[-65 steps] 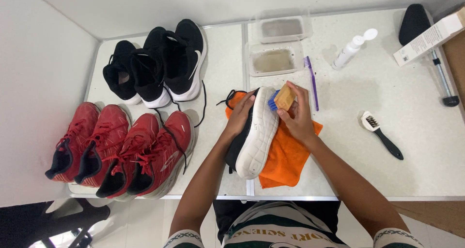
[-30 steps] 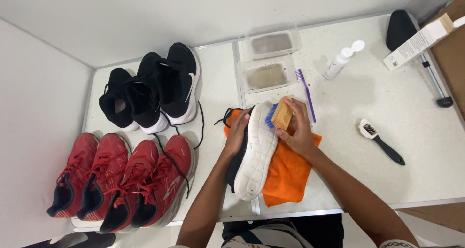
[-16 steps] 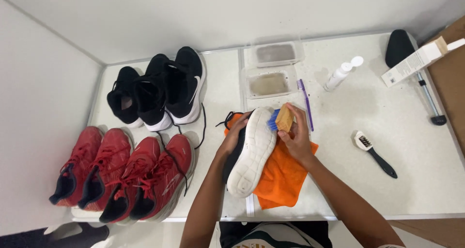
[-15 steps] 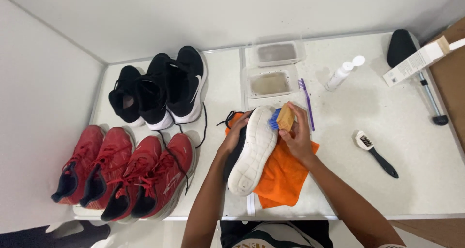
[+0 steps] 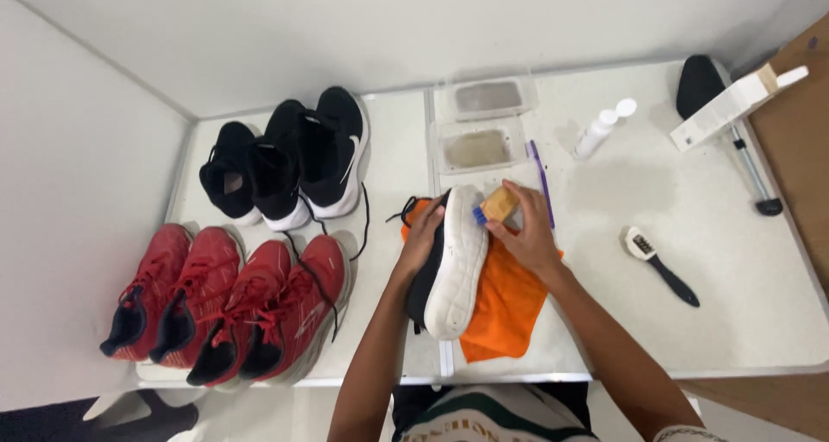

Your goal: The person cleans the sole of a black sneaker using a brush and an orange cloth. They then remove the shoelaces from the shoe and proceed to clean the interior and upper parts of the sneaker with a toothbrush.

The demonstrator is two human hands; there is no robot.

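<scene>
A black shoe with a white sole lies on its side on an orange cloth, sole turned up and to the right. My left hand grips the shoe's upper from the left. My right hand holds a wooden brush with blue bristles, its bristles pressed against the toe end of the sole.
Three black shoes and several red shoes line the left of the white table. Two clear tubs, a purple toothbrush, a white bottle, a black-handled brush and a white box lie behind and to the right.
The brush in my right hand has shifted slightly along the toe end of the sole. The view has drifted a little; the shoe stays on the cloth.
</scene>
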